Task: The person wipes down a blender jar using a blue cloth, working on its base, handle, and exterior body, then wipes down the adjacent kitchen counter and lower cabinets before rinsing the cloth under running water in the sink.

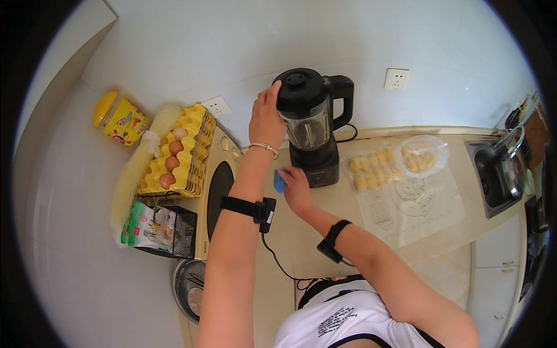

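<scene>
A blender (308, 108) with a black lid, a clear jug and a black base stands against the wall on the counter. My left hand (267, 117) lies against the left side of its lid and jug, fingers pointing up; what its palm touches is partly hidden. Just left of the base, my right hand (297, 189) pinches a blue cloth (279, 181) over the countertop.
Right of the blender lie bagged yellow dough-like pieces (374, 168), a second bag (420, 156) and a printed mat (417, 217). A sink (491, 178) is farther right. At left, a microwave oven (202, 243) carries egg trays (191, 126), noodles (135, 178) and a mesh basket (185, 232).
</scene>
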Demonstrator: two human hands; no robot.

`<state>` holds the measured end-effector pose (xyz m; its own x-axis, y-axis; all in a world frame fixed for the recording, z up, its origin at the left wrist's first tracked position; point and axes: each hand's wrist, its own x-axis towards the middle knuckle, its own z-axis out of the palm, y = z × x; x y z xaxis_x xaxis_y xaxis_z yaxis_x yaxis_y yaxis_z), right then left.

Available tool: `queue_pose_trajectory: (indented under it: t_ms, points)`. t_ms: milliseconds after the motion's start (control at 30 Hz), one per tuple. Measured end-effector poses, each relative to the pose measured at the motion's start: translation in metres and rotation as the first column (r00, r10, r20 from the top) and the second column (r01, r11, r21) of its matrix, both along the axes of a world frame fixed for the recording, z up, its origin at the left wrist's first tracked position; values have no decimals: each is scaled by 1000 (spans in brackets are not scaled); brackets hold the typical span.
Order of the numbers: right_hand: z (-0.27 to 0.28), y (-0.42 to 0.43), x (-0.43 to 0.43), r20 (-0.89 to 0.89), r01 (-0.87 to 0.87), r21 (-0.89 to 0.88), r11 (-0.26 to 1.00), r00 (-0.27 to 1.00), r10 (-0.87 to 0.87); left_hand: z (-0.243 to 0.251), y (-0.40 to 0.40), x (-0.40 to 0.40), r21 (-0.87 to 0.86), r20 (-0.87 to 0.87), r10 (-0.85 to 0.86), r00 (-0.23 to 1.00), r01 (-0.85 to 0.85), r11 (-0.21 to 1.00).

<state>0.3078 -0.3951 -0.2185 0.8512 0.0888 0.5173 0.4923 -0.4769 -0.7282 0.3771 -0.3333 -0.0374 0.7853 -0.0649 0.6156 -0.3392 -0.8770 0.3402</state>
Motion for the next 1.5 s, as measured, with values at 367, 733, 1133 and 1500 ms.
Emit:
queue_pose_trajectory:
  t_ms: [367,733,1133,1500]
  points:
    - [-14,0,50,142,51,-676,735,988,62,2,1,-2,-12,14,21,1000,-20,1000]
    - [5,-83,23,180,16,-487,873,980,82,0,-1,0,-39,34,-5,999,7,999]
    - [-9,-115,69,51,366,-294,883,928,-368,-1,-2,1,-10,56,9,998,-9,1000]
    - [-22,-57,7,-86,44,-275,960,994,-70,-2,-1,2,-13,101,4,995,-2,1000]
